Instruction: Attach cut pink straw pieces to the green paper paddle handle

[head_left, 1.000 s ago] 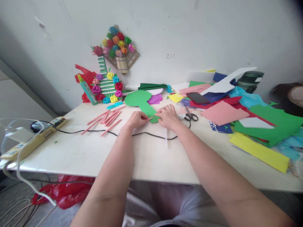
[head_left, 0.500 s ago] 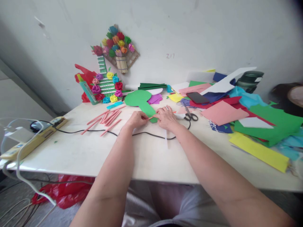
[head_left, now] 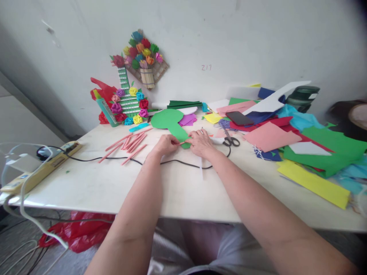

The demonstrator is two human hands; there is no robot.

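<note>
A thin pink paper stick (head_left: pixel 181 144) lies across the narrow end of a green paper cutout (head_left: pixel 178 133), which has a round upper part. My left hand (head_left: pixel 165 145) is closed in a pinch on the stick's left end. On the other end, my right hand (head_left: pixel 201 143) pinches it with thumb and fingers; the stick is mostly hidden by both hands. Several loose pink paper sticks (head_left: pixel 134 143) lie to the left of my left hand. Just right of my right hand are scissors (head_left: pixel 233 141) with black handles.
A black cord (head_left: pixel 183 162) runs across the table from a power strip (head_left: pixel 43 168). Coloured paper (head_left: pixel 323 149) is heaped at the right, with a phone (head_left: pixel 239 118) on it. A glue bottle (head_left: pixel 106 110) stands beside a flower-decorated paper guitar (head_left: pixel 129 104) at the back left.
Almost nothing differs. Both hands keep their hold on the pink paper stick, with only a very slight shift of the fingers.
</note>
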